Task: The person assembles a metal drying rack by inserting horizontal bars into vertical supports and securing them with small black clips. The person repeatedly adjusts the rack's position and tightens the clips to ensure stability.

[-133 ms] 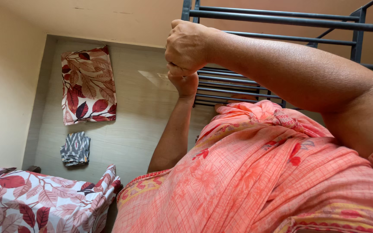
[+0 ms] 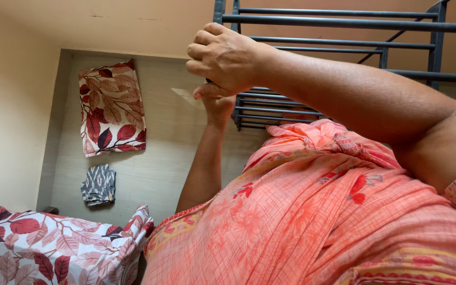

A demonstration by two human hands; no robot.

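Well to the left of the dark grey metal rack with horizontal bars [image 2: 344, 21], at the lower edge of the view, lies a white fabric printed with red and brown leaves [image 2: 54, 253]. Nearer the rack, a small folded grey patterned cloth [image 2: 98, 184] rests on the pale floor, and beyond it lies a flat rectangular leaf-printed cover [image 2: 112, 108].

At the rack's left corner, the left hand [image 2: 218, 108] reaches up just under the right hand [image 2: 225, 58]. It is mostly hidden, so whether it grips or lies loose cannot be told. The right hand is clenched, fingers curled tight, apparently around the rack's left corner post.

Below the rack, an orange checked garment with red flowers [image 2: 317, 211] fills the foreground.

The step in hand looks like taking hold of the rack at that corner. Any next move would call for a firm two-handed hold on the post, with the garment kept free of the bars.
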